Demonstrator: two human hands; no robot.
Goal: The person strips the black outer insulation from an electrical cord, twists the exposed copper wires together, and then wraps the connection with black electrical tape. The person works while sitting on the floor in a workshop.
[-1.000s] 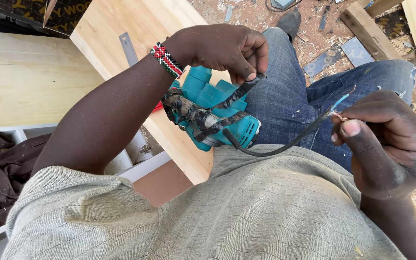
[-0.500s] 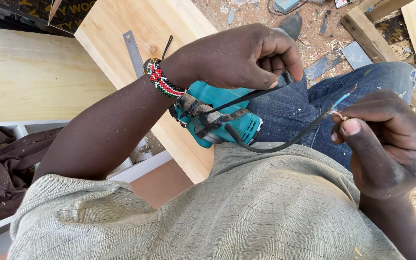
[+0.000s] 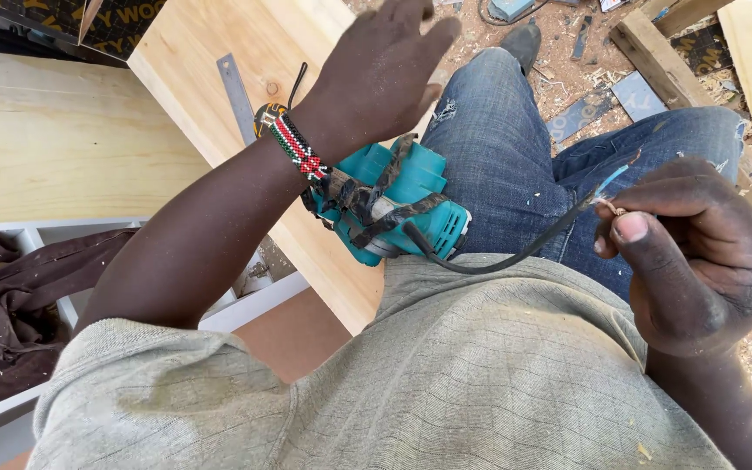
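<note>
At the far left of the frame a dark brown cloth [image 3: 2,296] lies bunched in a white compartment, below a pale wooden board [image 3: 54,139] that fills the upper left. Just right of it a second light wooden plank [image 3: 211,78] runs diagonally from the top toward the lower centre, carrying a steel ruler [image 3: 238,96] laid flat near its upper edge. The left hand [image 3: 385,70] is raised over this plank at the top centre, fingers spread and straight, gripping nothing; a red, white, green and black beaded bracelet [image 3: 296,146] circles its wrist. Directly under that wrist, at the middle of the frame, a teal power tool [image 3: 402,204] rests between the plank's edge and the person's thigh in blue jeans [image 3: 498,165], with a black cord wound around its body. From the tool a black cable [image 3: 515,254] loops down over a grey shirt [image 3: 446,383] and rises toward the right. There the right hand [image 3: 698,252] is closed, thumb and forefinger pinching the cable's stripped end [image 3: 611,187], where a blue-sheathed wire and bare strands stick out. Along the upper right, sawdust and wood offcuts [image 3: 654,43] lie on the ground.
</note>
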